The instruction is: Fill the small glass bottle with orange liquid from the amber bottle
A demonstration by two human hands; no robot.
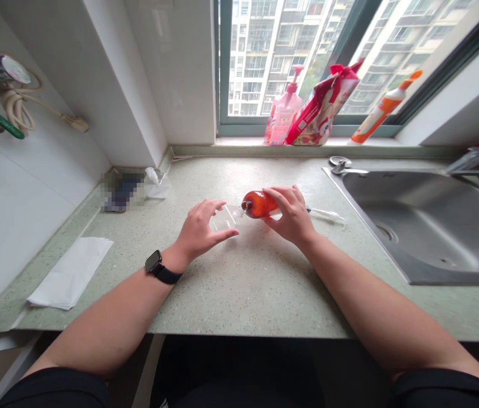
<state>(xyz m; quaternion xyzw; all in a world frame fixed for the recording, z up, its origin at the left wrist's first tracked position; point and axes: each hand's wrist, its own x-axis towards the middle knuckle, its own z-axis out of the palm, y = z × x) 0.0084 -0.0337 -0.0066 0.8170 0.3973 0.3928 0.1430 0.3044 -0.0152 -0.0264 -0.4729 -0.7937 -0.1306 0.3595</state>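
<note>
While the right hand (291, 216) is closing around an amber bottle (258, 204), the bottle is lying on its side just left of the steel sink (418, 226), neck pointing away from the sink. Grip on it looks firm: fingers over the top, thumb side under, nearly shut around the body. The left hand (199, 226) is staying half open, fingers arched over a clear plastic piece (223, 219) sitting by the bottle neck. Can't tell whether it has actual hold of that piece or is only touching it; exact shape of the piece is also unclear. A black smartwatch (153, 262) is sitting on the left wrist. A slim clear tube (326, 214) is lying on the speckled green countertop (239, 294), its near end hidden by the right hand, pointing toward the sink. Further left of the sink, a folded white paper towel (69, 273) is lying near the counter edge, and a clear plastic bag (157, 184) is sitting beside a blurred dark object (123, 191). Behind the sink, a pink pump bottle (284, 107), a red-and-white pouch (322, 105) and an orange-capped bottle (377, 107) are standing on the windowsill, the last one leaning.
</note>
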